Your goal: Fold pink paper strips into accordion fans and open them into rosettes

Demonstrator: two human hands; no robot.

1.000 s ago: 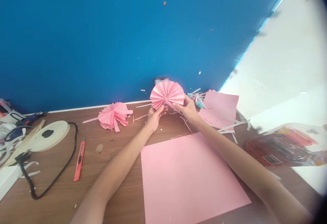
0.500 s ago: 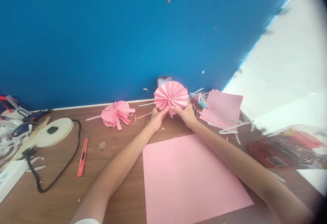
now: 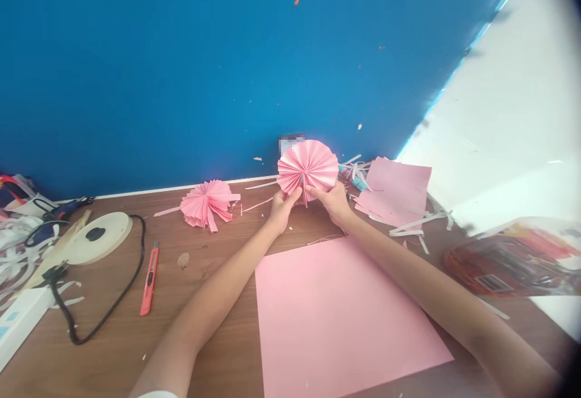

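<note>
A round pleated pink paper rosette (image 3: 311, 165) is held up near the wall, its folds fanning out from the centre. My left hand (image 3: 284, 209) pinches its lower left edge between thumb and fingers. On the lower right, my right hand (image 3: 334, 203) grips it the same way, thumb in front. A narrow gap shows between the folds at the bottom, between my thumbs. Beneath my forearms lies a large flat pink sheet (image 3: 340, 319). Another pleated pink rosette (image 3: 206, 204), with paper tails, rests on the table to the left.
A red box cutter (image 3: 149, 280), a tape roll (image 3: 102, 238), a black cable (image 3: 106, 313) and a white power strip (image 3: 22, 319) are at left. Pink paper pieces (image 3: 397, 189) and white strips lie right, near a clear plastic package (image 3: 512, 259). A blue wall (image 3: 204, 71) stands behind.
The rosette has shifted slightly right and tilted in my hands, and the gap between its lower folds shows more. Both hands keep their grip; the view has moved a little.
</note>
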